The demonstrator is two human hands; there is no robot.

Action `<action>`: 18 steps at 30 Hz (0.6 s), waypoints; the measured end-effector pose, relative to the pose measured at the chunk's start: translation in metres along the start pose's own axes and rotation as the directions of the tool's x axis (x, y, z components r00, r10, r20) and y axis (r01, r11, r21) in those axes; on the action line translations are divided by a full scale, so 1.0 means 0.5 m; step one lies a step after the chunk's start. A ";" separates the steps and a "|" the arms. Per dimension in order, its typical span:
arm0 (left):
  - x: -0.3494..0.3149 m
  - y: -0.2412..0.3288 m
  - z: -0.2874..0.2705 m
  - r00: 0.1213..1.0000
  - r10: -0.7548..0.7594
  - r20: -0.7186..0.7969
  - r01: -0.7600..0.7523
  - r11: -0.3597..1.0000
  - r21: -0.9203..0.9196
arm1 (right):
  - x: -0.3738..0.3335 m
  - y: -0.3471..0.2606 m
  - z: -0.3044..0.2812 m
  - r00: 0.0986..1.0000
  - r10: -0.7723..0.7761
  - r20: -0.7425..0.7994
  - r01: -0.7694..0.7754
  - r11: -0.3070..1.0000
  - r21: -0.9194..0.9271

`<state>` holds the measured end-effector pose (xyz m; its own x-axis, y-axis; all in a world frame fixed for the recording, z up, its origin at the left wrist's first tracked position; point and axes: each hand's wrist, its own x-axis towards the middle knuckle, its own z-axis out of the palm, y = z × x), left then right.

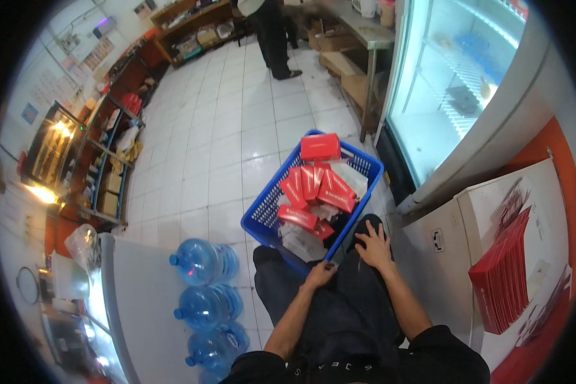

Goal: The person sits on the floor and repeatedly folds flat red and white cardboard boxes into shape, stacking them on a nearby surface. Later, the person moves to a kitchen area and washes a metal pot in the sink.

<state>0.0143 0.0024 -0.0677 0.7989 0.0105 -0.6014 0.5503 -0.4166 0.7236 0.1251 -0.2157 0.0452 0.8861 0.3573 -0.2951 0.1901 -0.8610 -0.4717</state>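
Note:
A blue plastic basket (pixel 267 203) stands between my legs and the far floor, holding several red cardboard boxes (pixel 336 191) and crumpled white paper (pixel 301 242). My left hand (pixel 320 274) is closed at the basket's near rim, beside my thigh. Whatever lies in its fingers is too small to make out. Just right of the basket, my right hand (pixel 376 248) has its fingers spread over my dark shoe and holds nothing. One red box (pixel 320 147) lies across the others at the far end.
Large blue water bottles (pixel 206 304) stand at the left beside a white cabinet (pixel 141 307). A lit glass-door fridge (pixel 451 96) rises at the right. Nearer, a stack of flat red cartons (pixel 502 275) rests on a white surface. Another person (pixel 272 38) stands far off by a table (pixel 371 35).

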 end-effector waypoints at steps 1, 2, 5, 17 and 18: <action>0.000 0.013 -0.017 1.000 -0.001 -0.021 0.000 0.997 -0.073 | 0.010 -0.008 -0.003 1.000 -0.005 -0.010 0.005 1.000 0.013; 0.003 0.020 -0.032 0.996 0.036 -0.082 -0.044 0.994 -0.101 | 0.013 -0.015 -0.006 1.000 0.000 -0.006 0.000 1.000 0.024; 0.015 0.048 -0.059 0.958 0.123 -0.259 -0.156 0.981 -0.111 | 0.004 -0.021 -0.011 1.000 0.020 0.011 -0.020 1.000 0.012; 0.299 -0.031 -0.279 0.862 0.488 -0.141 -0.104 0.441 0.891 | 0.012 -0.033 0.002 0.998 -0.056 -0.003 0.055 0.998 -0.016; 0.329 -0.026 -0.276 0.868 0.486 -0.100 -0.126 0.412 0.903 | 0.010 -0.021 -0.005 0.999 -0.049 -0.023 0.048 0.998 -0.026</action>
<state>0.1719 0.1349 -0.1295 0.9853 -0.1022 -0.1369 -0.0936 -0.9933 0.0681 0.1284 -0.2056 0.0507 0.8852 0.3907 -0.2524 0.2437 -0.8518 -0.4638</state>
